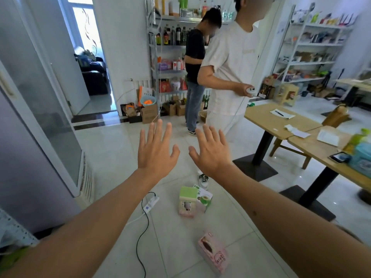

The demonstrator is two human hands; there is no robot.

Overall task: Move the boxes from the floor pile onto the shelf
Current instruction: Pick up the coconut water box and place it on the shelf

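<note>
Both my arms reach forward over the floor. My left hand (155, 149) and my right hand (211, 152) are held side by side with fingers spread, backs toward me, and hold nothing. Below them on the white tiles lie the boxes: a pink box with a green top (187, 201) standing upright, a green and white box (204, 198) leaning against it, and a pink box (213, 252) lying apart, nearer to me. A metal shelf (169, 72) stocked with bottles and packets stands against the far wall.
Two persons stand between me and the metal shelf, one in white (230, 63), one in black (194, 57). A power strip with cables (151, 203) lies left of the boxes. Wooden tables (281, 121) stand at right, a glass-door fridge (40, 117) at left, another rack (313, 47) at far right.
</note>
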